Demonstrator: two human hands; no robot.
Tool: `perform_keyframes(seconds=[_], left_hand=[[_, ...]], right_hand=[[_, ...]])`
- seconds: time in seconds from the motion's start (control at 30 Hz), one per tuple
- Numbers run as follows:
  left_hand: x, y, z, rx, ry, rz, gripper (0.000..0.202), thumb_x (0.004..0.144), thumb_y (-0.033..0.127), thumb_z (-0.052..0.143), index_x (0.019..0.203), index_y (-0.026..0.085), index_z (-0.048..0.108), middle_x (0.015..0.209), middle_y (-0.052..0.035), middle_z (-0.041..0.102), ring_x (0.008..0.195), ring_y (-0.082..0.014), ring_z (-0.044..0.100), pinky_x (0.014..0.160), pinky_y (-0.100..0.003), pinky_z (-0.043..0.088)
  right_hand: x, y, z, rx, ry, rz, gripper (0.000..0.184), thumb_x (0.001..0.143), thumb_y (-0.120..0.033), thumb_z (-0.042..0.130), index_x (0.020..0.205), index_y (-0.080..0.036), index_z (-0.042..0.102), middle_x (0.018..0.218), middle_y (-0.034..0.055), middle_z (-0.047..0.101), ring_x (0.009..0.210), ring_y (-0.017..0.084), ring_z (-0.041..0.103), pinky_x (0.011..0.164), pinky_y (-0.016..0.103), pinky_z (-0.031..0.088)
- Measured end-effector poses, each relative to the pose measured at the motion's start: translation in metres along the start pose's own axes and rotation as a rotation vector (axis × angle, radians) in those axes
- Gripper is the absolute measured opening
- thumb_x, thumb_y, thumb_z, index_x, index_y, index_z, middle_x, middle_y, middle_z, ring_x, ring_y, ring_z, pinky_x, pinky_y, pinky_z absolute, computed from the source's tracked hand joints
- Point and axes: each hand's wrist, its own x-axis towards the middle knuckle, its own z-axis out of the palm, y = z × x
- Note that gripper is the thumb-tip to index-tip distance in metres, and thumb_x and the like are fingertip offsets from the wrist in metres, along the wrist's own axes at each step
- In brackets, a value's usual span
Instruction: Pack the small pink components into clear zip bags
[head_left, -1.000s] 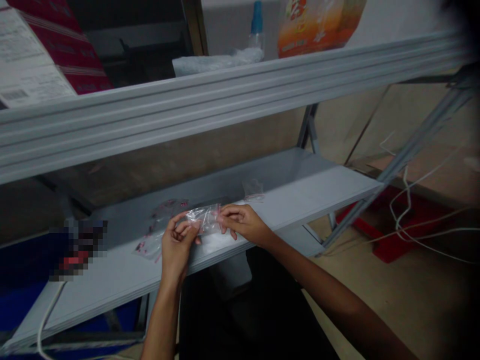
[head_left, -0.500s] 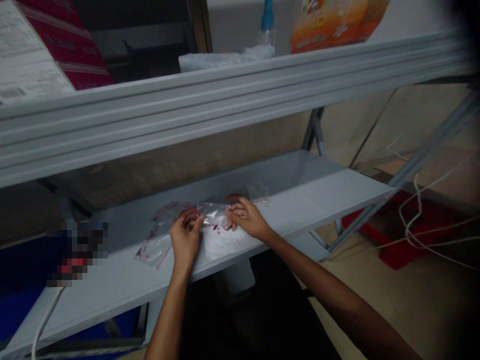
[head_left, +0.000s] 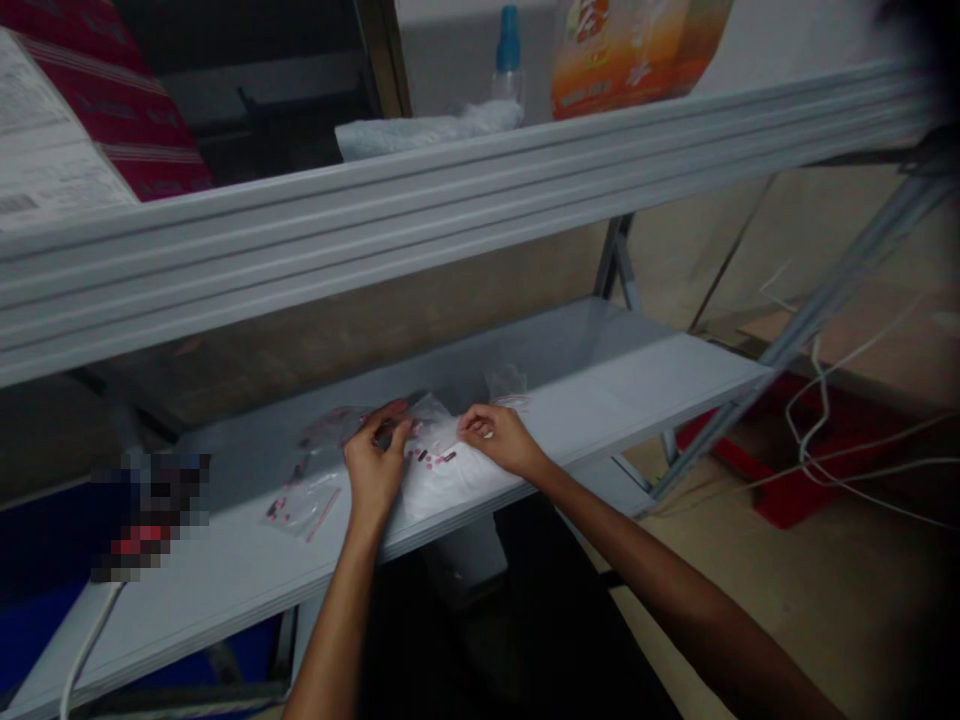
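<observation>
Head view looks down on a pale grey metal shelf [head_left: 637, 385] where a thin clear plastic bag [head_left: 429, 412] lies bunched between the two hands, just back from the shelf's front edge. The left hand [head_left: 373, 470] has its fingers [head_left: 391, 425] drawn together on the bag's near edge, apparently pinching the film; a dark sliver at the fingertips is too small to name. The right hand [head_left: 501, 440] sits just beside it, fingers curled and nearly closed, their tips close to the bag; whether they grip anything cannot be told. Small dark and pink pieces [head_left: 433, 457] lie on a white sheet [head_left: 442, 495] under the hands. A second clear bag [head_left: 300, 508] with pink print lies to the left, and a small third bag [head_left: 506, 383] further back. The film looks very light, soft and slippery, apt to crumple and slide, so a flat edge between fingertip and thumb seems the surest hold. The little pieces look easily scattered.
</observation>
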Motion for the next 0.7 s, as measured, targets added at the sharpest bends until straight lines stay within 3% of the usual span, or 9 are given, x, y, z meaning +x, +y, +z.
perform_keyframes(seconds=[0.13, 0.23, 0.47, 0.7], left_hand=[[-0.008, -0.005, 0.0, -0.081, 0.046, -0.074, 0.037, 0.087, 0.034, 0.059, 0.116, 0.014, 0.066, 0.114, -0.0143, 0.071, 0.101, -0.0235, 0.068, 0.091, -0.037, 0.051], [-0.016, -0.008, 0.003, -0.085, -0.001, -0.127, 0.036, 0.087, 0.034, 0.059, 0.114, 0.012, 0.066, 0.108, -0.0144, 0.073, 0.098, -0.0232, 0.069, 0.089, -0.037, 0.052], [-0.019, -0.003, 0.01, -0.034, -0.068, -0.13, 0.03, 0.084, 0.032, 0.063, 0.108, 0.015, 0.07, 0.107, -0.0124, 0.074, 0.096, -0.0233, 0.07, 0.089, -0.039, 0.053], [-0.028, -0.001, 0.013, -0.039, -0.123, -0.118, 0.036, 0.086, 0.027, 0.061, 0.12, 0.017, 0.065, 0.114, -0.0122, 0.072, 0.106, -0.0234, 0.068, 0.095, -0.041, 0.052]], right_hand=[[-0.002, 0.002, -0.006, -0.066, 0.001, -0.031, 0.004, 0.078, -0.017, 0.065, 0.077, -0.015, 0.068, 0.075, 0.0038, 0.07, 0.068, 0.014, 0.063, 0.066, 0.026, 0.049], [-0.003, 0.004, -0.006, -0.092, -0.011, -0.043, 0.003, 0.078, -0.015, 0.067, 0.077, -0.015, 0.07, 0.075, 0.0036, 0.071, 0.067, 0.014, 0.062, 0.065, 0.025, 0.047], [-0.003, -0.001, -0.006, -0.153, 0.006, -0.073, 0.006, 0.075, -0.009, 0.068, 0.074, -0.015, 0.07, 0.077, 0.0028, 0.069, 0.067, 0.012, 0.059, 0.064, 0.023, 0.045], [-0.002, 0.0, -0.005, -0.183, 0.004, -0.099, 0.008, 0.074, -0.007, 0.07, 0.073, -0.015, 0.069, 0.076, 0.0022, 0.067, 0.068, 0.012, 0.058, 0.065, 0.024, 0.043]])
